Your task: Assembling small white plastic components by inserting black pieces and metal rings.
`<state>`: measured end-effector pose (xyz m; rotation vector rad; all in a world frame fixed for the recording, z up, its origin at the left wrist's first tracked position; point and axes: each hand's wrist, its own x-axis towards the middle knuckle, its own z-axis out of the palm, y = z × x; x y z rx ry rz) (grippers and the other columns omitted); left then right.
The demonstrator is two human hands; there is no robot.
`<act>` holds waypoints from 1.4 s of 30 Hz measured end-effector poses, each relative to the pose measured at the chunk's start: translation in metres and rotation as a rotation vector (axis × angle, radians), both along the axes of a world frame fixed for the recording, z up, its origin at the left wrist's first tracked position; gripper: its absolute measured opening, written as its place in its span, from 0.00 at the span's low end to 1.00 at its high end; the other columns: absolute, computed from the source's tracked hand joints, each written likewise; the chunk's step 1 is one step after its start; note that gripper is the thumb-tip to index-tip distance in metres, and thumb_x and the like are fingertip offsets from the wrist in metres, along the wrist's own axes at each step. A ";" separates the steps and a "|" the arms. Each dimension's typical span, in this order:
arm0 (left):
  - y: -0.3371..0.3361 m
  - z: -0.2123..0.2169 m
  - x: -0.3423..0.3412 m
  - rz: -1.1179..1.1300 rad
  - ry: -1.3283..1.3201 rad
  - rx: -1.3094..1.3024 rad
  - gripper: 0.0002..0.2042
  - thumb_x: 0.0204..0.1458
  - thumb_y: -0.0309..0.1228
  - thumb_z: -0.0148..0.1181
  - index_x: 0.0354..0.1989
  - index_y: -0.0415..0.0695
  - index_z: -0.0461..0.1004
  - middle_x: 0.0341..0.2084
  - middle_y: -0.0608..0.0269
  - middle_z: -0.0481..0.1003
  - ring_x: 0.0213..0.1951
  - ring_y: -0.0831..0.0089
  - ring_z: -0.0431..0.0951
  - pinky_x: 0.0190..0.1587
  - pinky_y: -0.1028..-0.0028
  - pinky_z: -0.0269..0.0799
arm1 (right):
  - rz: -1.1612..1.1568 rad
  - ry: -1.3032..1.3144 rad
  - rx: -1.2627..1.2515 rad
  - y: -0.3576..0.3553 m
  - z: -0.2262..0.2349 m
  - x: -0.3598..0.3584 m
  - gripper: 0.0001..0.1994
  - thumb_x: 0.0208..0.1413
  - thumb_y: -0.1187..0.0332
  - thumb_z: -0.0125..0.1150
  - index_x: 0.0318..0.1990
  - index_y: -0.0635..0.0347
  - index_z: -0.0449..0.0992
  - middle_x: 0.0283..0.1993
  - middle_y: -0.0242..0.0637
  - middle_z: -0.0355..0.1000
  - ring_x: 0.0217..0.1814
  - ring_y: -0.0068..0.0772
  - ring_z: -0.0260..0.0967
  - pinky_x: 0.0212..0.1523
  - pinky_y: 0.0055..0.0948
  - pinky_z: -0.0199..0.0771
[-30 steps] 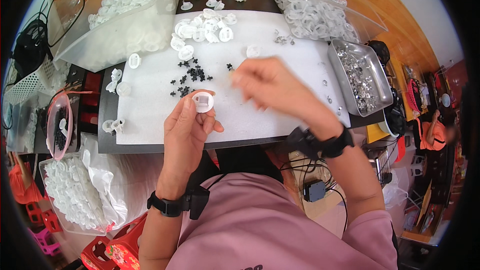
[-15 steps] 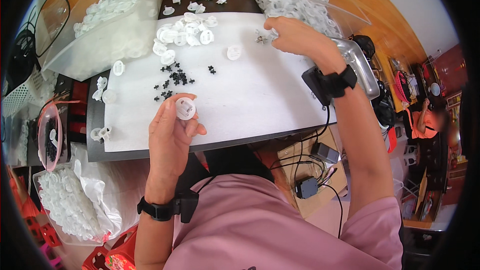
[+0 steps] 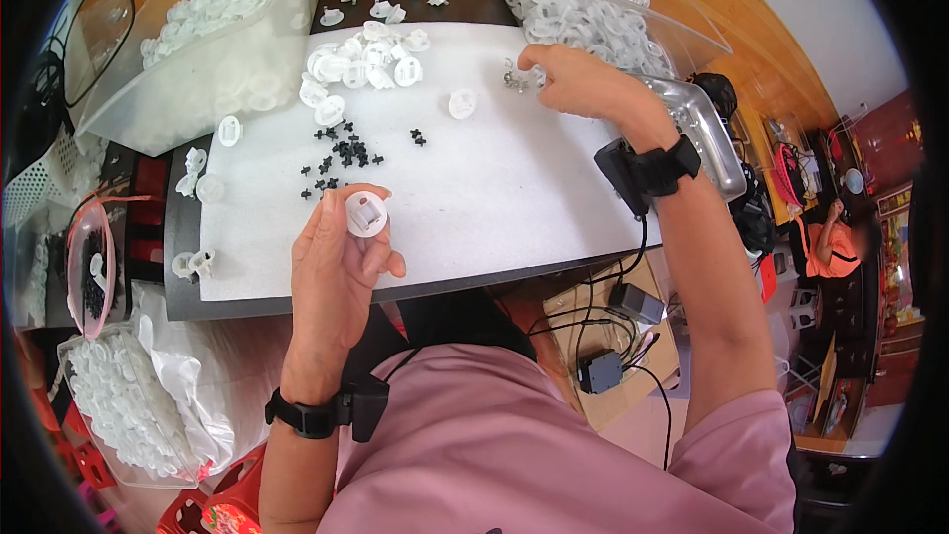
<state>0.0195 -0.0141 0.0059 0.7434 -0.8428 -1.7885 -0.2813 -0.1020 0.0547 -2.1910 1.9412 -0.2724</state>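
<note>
My left hand (image 3: 336,262) pinches a round white plastic part (image 3: 367,215) with a slotted face above the near edge of the white mat (image 3: 514,198). My right hand (image 3: 583,84) reaches to the far right of the mat. Its fingers are bent over a small cluster of shiny metal pieces (image 3: 513,79); what lies between the fingertips is too small to make out. Several black cross-shaped pieces (image 3: 350,150) are scattered beyond my left hand. Behind them is a heap of white round parts (image 3: 361,61), and a single white disc (image 3: 462,104) lies apart.
Clear bins of white parts stand at the back left (image 3: 188,89) and back right (image 3: 682,25). A metal tray (image 3: 727,153) sits beyond my right wrist. Lower left are a pink basket (image 3: 111,287) and another filled bin (image 3: 124,396). Cables and black adapters (image 3: 600,372) lie below the table.
My right hand has shifted slightly at the metal pieces, its fingertips lower and closer in. The left hand keeps its hold on the white part. The whole view has moved a little.
</note>
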 end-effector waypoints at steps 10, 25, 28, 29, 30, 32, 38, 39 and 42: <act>0.000 0.003 -0.003 0.019 -0.013 0.010 0.21 0.65 0.43 0.39 0.45 0.35 0.68 0.23 0.65 0.66 0.20 0.82 0.59 0.26 0.77 0.67 | 0.055 -0.017 -0.045 0.005 0.003 -0.001 0.13 0.45 0.76 0.52 0.41 0.68 0.70 0.31 0.42 0.71 0.25 0.34 0.69 0.23 0.30 0.67; 0.000 -0.001 0.001 -0.027 0.034 0.008 0.20 0.65 0.41 0.39 0.46 0.34 0.68 0.24 0.65 0.66 0.21 0.81 0.60 0.28 0.76 0.68 | 0.002 -0.005 0.015 0.016 -0.007 0.010 0.05 0.47 0.78 0.49 0.31 0.69 0.70 0.24 0.49 0.69 0.28 0.46 0.68 0.31 0.39 0.66; -0.002 -0.002 0.002 -0.029 0.040 -0.005 0.20 0.65 0.41 0.39 0.45 0.34 0.68 0.23 0.64 0.67 0.20 0.81 0.59 0.27 0.76 0.68 | 0.056 0.112 -0.015 0.014 -0.011 0.008 0.04 0.48 0.77 0.51 0.29 0.68 0.70 0.27 0.48 0.68 0.30 0.46 0.67 0.32 0.38 0.66; -0.002 -0.002 0.002 -0.027 0.039 -0.007 0.20 0.65 0.41 0.39 0.45 0.34 0.68 0.23 0.64 0.67 0.20 0.81 0.59 0.27 0.76 0.68 | 0.098 0.098 -0.094 0.019 -0.013 0.008 0.03 0.47 0.78 0.50 0.29 0.67 0.70 0.28 0.48 0.69 0.32 0.49 0.67 0.32 0.40 0.66; -0.002 -0.003 0.003 -0.037 0.048 -0.005 0.20 0.65 0.42 0.40 0.45 0.34 0.69 0.23 0.64 0.68 0.20 0.81 0.59 0.27 0.75 0.68 | 0.141 0.082 -0.170 0.024 -0.013 0.012 0.04 0.46 0.78 0.49 0.28 0.65 0.71 0.29 0.48 0.70 0.34 0.51 0.68 0.32 0.42 0.67; -0.001 -0.002 0.004 -0.046 0.055 -0.001 0.20 0.65 0.42 0.40 0.44 0.34 0.69 0.23 0.64 0.68 0.20 0.81 0.59 0.27 0.75 0.68 | 0.178 0.045 -0.118 0.027 -0.011 0.026 0.03 0.47 0.78 0.49 0.28 0.64 0.71 0.31 0.47 0.70 0.35 0.50 0.68 0.34 0.42 0.67; 0.000 -0.004 0.004 -0.029 0.043 0.011 0.20 0.65 0.42 0.41 0.43 0.34 0.70 0.23 0.64 0.68 0.20 0.81 0.59 0.27 0.75 0.68 | 0.139 -0.074 0.037 0.040 -0.001 0.047 0.07 0.47 0.78 0.49 0.33 0.65 0.73 0.36 0.48 0.72 0.39 0.50 0.69 0.38 0.41 0.69; -0.001 -0.004 0.004 -0.031 0.037 -0.003 0.20 0.64 0.42 0.41 0.43 0.34 0.70 0.23 0.64 0.68 0.20 0.81 0.59 0.27 0.75 0.67 | 0.094 -0.161 0.021 0.043 0.001 0.044 0.09 0.48 0.79 0.49 0.35 0.66 0.74 0.36 0.49 0.72 0.40 0.50 0.69 0.39 0.41 0.69; 0.000 -0.002 0.003 -0.027 0.032 -0.003 0.20 0.64 0.42 0.41 0.43 0.34 0.70 0.23 0.64 0.68 0.20 0.81 0.59 0.27 0.75 0.67 | 0.107 -0.156 -0.042 0.050 0.002 0.034 0.11 0.49 0.78 0.49 0.39 0.69 0.73 0.36 0.51 0.73 0.41 0.51 0.70 0.39 0.40 0.69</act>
